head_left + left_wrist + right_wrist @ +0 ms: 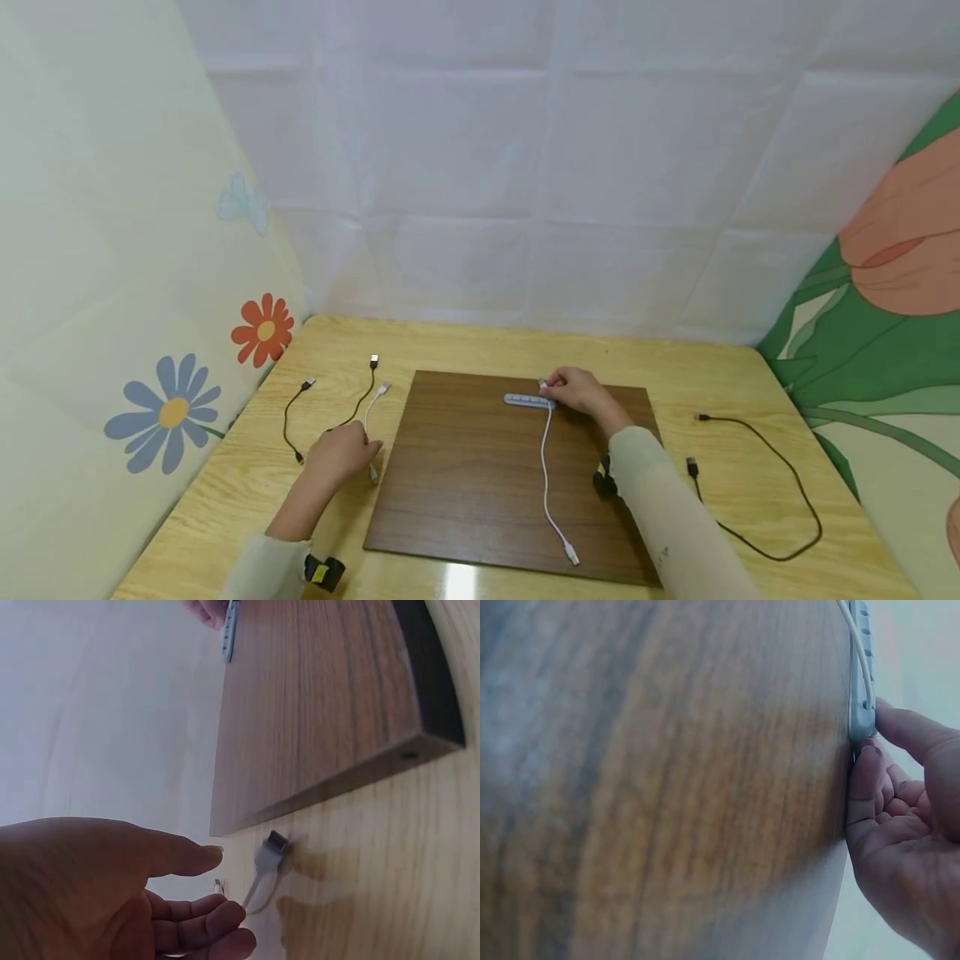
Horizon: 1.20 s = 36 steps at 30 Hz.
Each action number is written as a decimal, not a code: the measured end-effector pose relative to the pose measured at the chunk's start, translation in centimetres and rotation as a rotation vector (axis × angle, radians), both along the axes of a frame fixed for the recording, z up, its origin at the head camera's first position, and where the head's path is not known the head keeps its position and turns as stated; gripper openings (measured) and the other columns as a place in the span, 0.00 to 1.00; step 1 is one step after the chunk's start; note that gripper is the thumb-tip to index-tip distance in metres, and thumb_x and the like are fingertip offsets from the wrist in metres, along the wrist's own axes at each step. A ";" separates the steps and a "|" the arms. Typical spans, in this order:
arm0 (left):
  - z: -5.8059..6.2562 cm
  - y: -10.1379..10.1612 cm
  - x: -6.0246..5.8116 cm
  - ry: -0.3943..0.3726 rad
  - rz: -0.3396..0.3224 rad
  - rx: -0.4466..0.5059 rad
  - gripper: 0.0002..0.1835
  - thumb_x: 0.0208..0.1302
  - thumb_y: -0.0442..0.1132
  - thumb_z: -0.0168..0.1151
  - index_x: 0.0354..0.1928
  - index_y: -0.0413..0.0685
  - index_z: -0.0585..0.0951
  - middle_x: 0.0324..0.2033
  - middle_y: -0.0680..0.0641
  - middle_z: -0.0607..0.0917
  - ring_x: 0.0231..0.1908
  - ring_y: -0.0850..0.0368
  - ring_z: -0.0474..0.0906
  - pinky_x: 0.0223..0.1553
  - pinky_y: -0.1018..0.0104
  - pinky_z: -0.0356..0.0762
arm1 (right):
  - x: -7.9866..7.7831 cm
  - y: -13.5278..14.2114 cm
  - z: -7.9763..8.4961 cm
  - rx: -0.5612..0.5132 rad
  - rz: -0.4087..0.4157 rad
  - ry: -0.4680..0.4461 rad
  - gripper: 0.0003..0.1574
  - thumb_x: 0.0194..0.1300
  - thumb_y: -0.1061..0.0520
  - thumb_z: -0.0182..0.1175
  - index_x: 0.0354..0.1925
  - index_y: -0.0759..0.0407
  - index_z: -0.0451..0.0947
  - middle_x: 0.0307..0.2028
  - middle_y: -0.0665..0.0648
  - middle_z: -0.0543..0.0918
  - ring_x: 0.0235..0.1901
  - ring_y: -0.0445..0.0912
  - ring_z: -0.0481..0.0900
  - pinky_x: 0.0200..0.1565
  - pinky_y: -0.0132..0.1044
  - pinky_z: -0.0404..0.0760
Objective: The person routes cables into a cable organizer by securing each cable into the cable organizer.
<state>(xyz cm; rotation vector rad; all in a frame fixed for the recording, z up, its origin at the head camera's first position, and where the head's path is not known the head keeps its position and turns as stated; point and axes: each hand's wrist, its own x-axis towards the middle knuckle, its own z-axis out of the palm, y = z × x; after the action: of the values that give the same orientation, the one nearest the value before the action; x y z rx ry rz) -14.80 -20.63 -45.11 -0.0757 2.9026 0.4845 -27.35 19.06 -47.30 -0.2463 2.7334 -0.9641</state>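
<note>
On the dark wooden board, a pale blue cable-holder strip lies near the far edge. My right hand is at the strip's right end, thumb and finger pinching a white USB cable near its far plug. The cable runs down the board to its other plug. In the right wrist view the cable follows the slotted strip toward the thumb. My left hand is left of the board, over a second white USB cable; its thumb stands apart from the fingers, beside the near plug.
Left on the pale wooden table lie a short black cable and another black cable. Right of the board a long black cable curves in a loop. A white cloth hangs behind the table, with flower-printed sheets at both sides.
</note>
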 end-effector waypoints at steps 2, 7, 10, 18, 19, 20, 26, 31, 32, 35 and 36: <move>-0.3 -0.4 -0.1 -0.018 0.020 0.001 0.22 0.70 0.48 0.62 0.20 0.47 0.72 0.17 0.49 0.71 0.20 0.55 0.67 0.22 0.63 0.63 | 0.0 0.1 0.0 -0.003 -0.001 -0.001 0.16 0.67 0.50 0.66 0.41 0.62 0.80 0.37 0.57 0.82 0.38 0.48 0.76 0.43 0.42 0.77; -0.9 -0.9 -0.4 -0.031 0.031 0.003 0.23 0.69 0.50 0.62 0.18 0.47 0.71 0.18 0.49 0.70 0.21 0.54 0.67 0.22 0.62 0.62 | 0.1 0.1 -0.1 -0.007 -0.011 -0.002 0.16 0.67 0.50 0.67 0.41 0.62 0.81 0.37 0.57 0.82 0.38 0.48 0.77 0.43 0.42 0.77; -1.1 -1.0 -0.5 -0.035 0.034 0.004 0.24 0.69 0.50 0.62 0.17 0.48 0.71 0.17 0.49 0.70 0.21 0.53 0.67 0.22 0.62 0.62 | 0.0 0.0 -0.1 -0.005 -0.018 -0.003 0.15 0.67 0.50 0.67 0.41 0.61 0.81 0.37 0.56 0.82 0.38 0.48 0.76 0.43 0.42 0.76; -1.4 -1.0 -0.8 -0.073 0.035 -0.009 0.21 0.70 0.48 0.60 0.20 0.47 0.73 0.20 0.48 0.72 0.24 0.51 0.69 0.25 0.58 0.65 | -0.1 0.0 -0.4 -0.010 -0.008 0.000 0.16 0.66 0.49 0.68 0.42 0.62 0.81 0.37 0.56 0.83 0.39 0.47 0.77 0.44 0.41 0.77; -1.3 -1.0 -0.8 -0.078 0.035 -0.010 0.20 0.70 0.47 0.59 0.20 0.47 0.74 0.21 0.47 0.73 0.25 0.50 0.70 0.26 0.58 0.66 | -0.1 0.0 -0.4 -0.007 -0.008 0.002 0.16 0.66 0.49 0.67 0.42 0.62 0.81 0.37 0.56 0.83 0.39 0.47 0.77 0.44 0.41 0.76; -1.3 -0.9 -0.8 -0.082 0.031 -0.011 0.19 0.71 0.46 0.58 0.21 0.47 0.74 0.22 0.46 0.74 0.25 0.50 0.70 0.26 0.57 0.66 | -0.1 0.0 -0.5 -0.004 -0.010 0.004 0.16 0.66 0.49 0.67 0.42 0.61 0.81 0.37 0.55 0.83 0.39 0.47 0.77 0.44 0.41 0.76; -1.2 -0.8 -1.1 -0.086 0.011 -0.004 0.16 0.68 0.41 0.53 0.21 0.46 0.75 0.21 0.45 0.74 0.23 0.50 0.70 0.25 0.60 0.65 | -0.2 0.1 -0.3 -0.004 -0.017 0.003 0.17 0.66 0.49 0.67 0.42 0.61 0.81 0.36 0.55 0.82 0.38 0.47 0.77 0.43 0.40 0.76; -1.6 -1.1 -1.6 -0.061 0.009 0.046 0.18 0.68 0.40 0.52 0.18 0.46 0.76 0.16 0.48 0.76 0.18 0.54 0.71 0.22 0.64 0.66 | -0.1 0.0 0.0 -0.015 -0.030 -0.016 0.17 0.67 0.49 0.67 0.43 0.61 0.81 0.36 0.55 0.82 0.37 0.46 0.77 0.41 0.38 0.75; -1.7 -1.2 -1.7 -0.058 0.018 0.070 0.18 0.68 0.40 0.52 0.18 0.46 0.76 0.15 0.49 0.77 0.17 0.55 0.72 0.21 0.64 0.67 | 0.0 0.0 0.1 -0.018 -0.035 -0.027 0.17 0.67 0.49 0.67 0.43 0.61 0.81 0.36 0.55 0.82 0.37 0.46 0.77 0.41 0.38 0.75; -1.9 -1.5 -1.9 -0.058 0.053 0.161 0.17 0.70 0.39 0.52 0.23 0.41 0.78 0.14 0.50 0.80 0.17 0.56 0.76 0.21 0.64 0.70 | 0.0 0.0 0.1 -0.020 -0.035 -0.039 0.17 0.68 0.49 0.66 0.44 0.62 0.81 0.37 0.55 0.83 0.37 0.46 0.77 0.41 0.38 0.76; -1.9 -1.5 -2.0 -0.053 0.058 0.188 0.15 0.70 0.39 0.52 0.26 0.39 0.79 0.15 0.49 0.81 0.17 0.56 0.77 0.22 0.64 0.71 | 0.1 0.0 0.1 -0.020 -0.035 -0.040 0.17 0.68 0.49 0.66 0.45 0.62 0.81 0.37 0.55 0.83 0.37 0.46 0.77 0.41 0.38 0.76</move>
<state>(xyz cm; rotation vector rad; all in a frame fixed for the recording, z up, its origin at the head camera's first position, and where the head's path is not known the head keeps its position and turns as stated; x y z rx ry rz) -16.78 -22.17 -47.04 -0.1433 2.7946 0.7502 -27.27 19.03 -47.19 -0.1809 2.7012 -0.9949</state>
